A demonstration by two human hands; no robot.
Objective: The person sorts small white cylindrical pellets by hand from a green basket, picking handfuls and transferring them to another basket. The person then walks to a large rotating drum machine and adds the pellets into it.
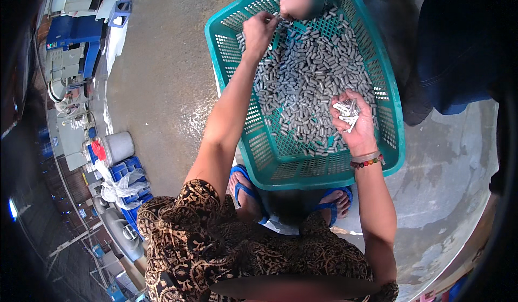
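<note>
A large green plastic basket (pixel 305 180) holds a layer of many small grey cylindrical pieces (pixel 302 94), with its mesh bottom showing through in places. My left hand (pixel 259 35) is over the far left part of the basket, thumb and fingers pinched together. What sits at its fingertips is too small to make out. Over the right side of the basket, my right hand (pixel 360 126) curls palm up around several small white pieces (pixel 348 113), with some grey ones among them. A beaded bracelet is on that wrist.
Another person's hand (pixel 294 2), partly blurred, reaches in at the basket's far end. Dark blue clothing (pixel 458 48) of a person is at the right. My feet in blue sandals (pixel 337 202) stand by the near rim. Blue crates (pixel 129 180) and a grey bucket (pixel 118 146) lie left on wet floor.
</note>
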